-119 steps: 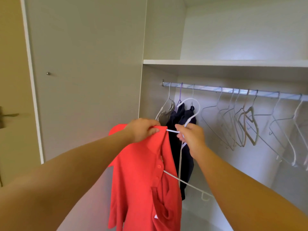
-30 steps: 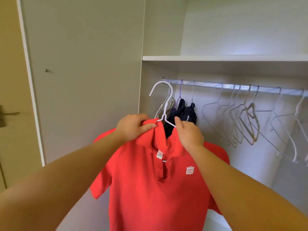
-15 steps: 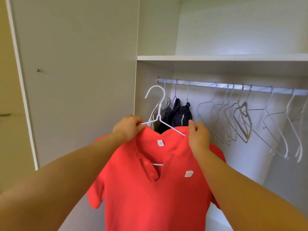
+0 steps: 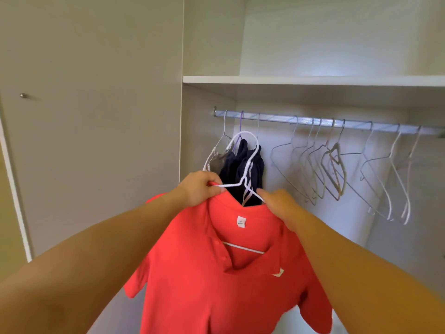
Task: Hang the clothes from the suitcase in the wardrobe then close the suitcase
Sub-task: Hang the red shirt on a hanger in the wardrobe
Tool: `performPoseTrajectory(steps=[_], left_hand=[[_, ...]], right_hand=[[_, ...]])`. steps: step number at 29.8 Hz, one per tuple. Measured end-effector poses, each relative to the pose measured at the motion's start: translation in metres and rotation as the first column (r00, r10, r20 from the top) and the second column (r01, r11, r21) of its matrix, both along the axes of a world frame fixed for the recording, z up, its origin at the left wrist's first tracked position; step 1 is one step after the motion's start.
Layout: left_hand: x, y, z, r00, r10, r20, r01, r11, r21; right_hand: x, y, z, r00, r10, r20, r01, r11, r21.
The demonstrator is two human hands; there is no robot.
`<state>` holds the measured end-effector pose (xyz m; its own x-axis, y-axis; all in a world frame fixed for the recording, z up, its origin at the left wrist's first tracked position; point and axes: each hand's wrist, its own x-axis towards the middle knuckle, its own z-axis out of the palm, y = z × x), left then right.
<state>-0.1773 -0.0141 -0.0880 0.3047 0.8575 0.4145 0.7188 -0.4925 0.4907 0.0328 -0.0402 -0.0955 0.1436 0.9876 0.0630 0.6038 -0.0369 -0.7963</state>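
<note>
Since half a sec ago: turned white hanger to point its hook up toward rail instead of off past rail's left end. Slid R hand inward along the wire, nearer the neck. Tipped red polo flatter too, showing inside of collar.

Now holding polo below rail, approx. under its left part, in front of dark clothes already hung from rail there. Pinching one hanger arm plus collar edge w/ L hand. Clamping the other arm at the shoulder seam w/ R hand, fingertips mostly hidden. Gripping both arms prob. to keep wire seated inside the shoulders and stop polo sliding off during the lift. Not yet hooked over rail.

Noting empty hangers bunched along rail's middle and right. Aiming, prob., for the gap betw. those and the dark clothes. Mind shelf just above rail: little headroom, so lift hook over, then lower on. Passing shut door beyond rail's left end.

No sight of suitcase. Can't tell whether more clothes wait in it; closing it to come.
</note>
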Motion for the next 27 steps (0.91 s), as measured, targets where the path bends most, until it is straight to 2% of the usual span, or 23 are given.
performPoseTrajectory(steps=[2,4,8,12,14,18,21,27], left_hand=[[0.012,0.000,0.000,0.998,-0.060,0.009,0.061,0.994,-0.087],[0.025,0.002,0.002,0.994,-0.069,0.091,0.084,0.981,-0.177],[0.046,0.006,0.010,0.963,0.008,0.268,0.076,0.951,-0.300],[0.075,0.010,0.010,0.970,0.038,0.241,0.044,0.944,-0.327],[0.082,0.012,0.009,0.970,0.048,0.238,0.034,0.943,-0.332],[0.103,0.020,0.006,0.969,0.060,0.241,0.026,0.940,-0.340],[0.115,0.025,0.005,0.965,0.092,0.244,-0.005,0.942,-0.336],[0.129,0.047,0.009,0.955,0.122,0.269,-0.039,0.955,-0.294]], right_hand=[[0.017,-0.007,0.004,1.000,-0.004,-0.027,-0.001,0.984,-0.180],[0.039,-0.012,0.005,1.000,-0.013,0.004,0.013,0.962,-0.272],[0.069,-0.014,0.002,0.992,-0.111,0.054,0.122,0.950,-0.289],[0.096,-0.021,-0.004,0.969,-0.198,0.149,0.235,0.923,-0.303],[0.101,-0.021,-0.010,0.975,-0.213,0.067,0.223,0.917,-0.330],[0.107,-0.015,-0.016,0.940,-0.235,-0.247,0.145,0.932,-0.332],[0.105,-0.001,-0.011,0.928,-0.189,-0.322,0.086,0.948,-0.307],[0.107,0.038,0.001,0.771,-0.150,-0.619,0.051,0.983,-0.175]])
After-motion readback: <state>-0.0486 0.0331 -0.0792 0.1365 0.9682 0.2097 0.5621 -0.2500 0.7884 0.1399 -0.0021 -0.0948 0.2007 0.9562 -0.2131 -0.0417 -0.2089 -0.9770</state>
